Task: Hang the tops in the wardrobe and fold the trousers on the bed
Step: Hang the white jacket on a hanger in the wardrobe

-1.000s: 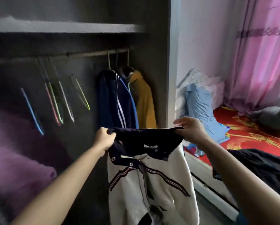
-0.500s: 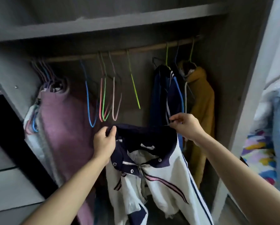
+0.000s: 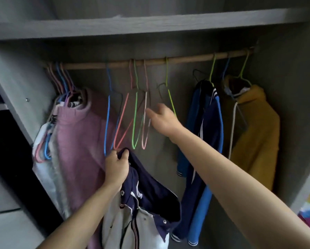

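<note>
wardrobe: rail carries pink sweater at its left end, empty hangers mid-rail, blue jacket and mustard hoodie at its right end | left hand grips collar of white-and-navy top below mid-rail | right hand fingers loose, holding nothing, just beside empty hangers | grey shelf above rail

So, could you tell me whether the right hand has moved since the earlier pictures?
Yes. The right hand has left the jacket collar, which the left hand grips, and gone up and left of the hanging blue jacket, toward the empty hangers.
</note>
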`<state>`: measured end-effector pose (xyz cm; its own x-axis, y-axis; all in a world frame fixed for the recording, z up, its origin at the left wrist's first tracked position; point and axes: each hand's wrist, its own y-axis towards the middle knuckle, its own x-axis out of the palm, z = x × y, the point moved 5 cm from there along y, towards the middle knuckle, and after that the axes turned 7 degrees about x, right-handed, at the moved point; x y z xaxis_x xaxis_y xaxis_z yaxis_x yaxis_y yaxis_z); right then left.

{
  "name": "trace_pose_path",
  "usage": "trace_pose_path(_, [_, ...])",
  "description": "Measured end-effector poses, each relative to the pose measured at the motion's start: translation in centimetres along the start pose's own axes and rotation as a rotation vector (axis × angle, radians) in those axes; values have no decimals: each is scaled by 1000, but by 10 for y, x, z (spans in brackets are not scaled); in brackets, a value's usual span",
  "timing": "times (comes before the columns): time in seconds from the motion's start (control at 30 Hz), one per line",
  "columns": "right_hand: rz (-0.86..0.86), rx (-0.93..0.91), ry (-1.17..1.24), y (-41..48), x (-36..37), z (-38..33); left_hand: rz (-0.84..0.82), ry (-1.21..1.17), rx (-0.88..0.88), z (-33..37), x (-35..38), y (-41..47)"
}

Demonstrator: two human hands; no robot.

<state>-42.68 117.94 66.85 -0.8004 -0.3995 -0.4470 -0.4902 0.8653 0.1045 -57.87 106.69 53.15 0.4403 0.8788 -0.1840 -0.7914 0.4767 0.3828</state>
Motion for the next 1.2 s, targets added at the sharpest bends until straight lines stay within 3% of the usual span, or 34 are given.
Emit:
trace_pose_path(0.13, [-167,128,220,7,26,1,7,-61,-17,-9,-8,10])
trace_pose_path(0.23, [-99,87,405,17,29,0,22,-67,-8,-12,-13,11])
trace_pose_path(0.37, [70,-26,298,26,12,2,4,-49,0,-11,-14,9])
trace_pose_path(0.53, [62,-206,309,-7,-12,19,-1,-34,26,-8,-8,-3])
trace_pose_path(0.7, [105,-312,319,-73,-15,92,-17,8,65,-5,1,-21])
trace_pose_path(0.87, [67,-76,241,-100,-12,165,-69,80,97,-2,25,-47])
trace_pose_path(1.03, [264,67,223,-120,-37,195,-149,134,71,-7,57,-73])
trace_pose_path(1.2, [270,128,303,-153,-74,223,-254,219,99,-18,86,-102])
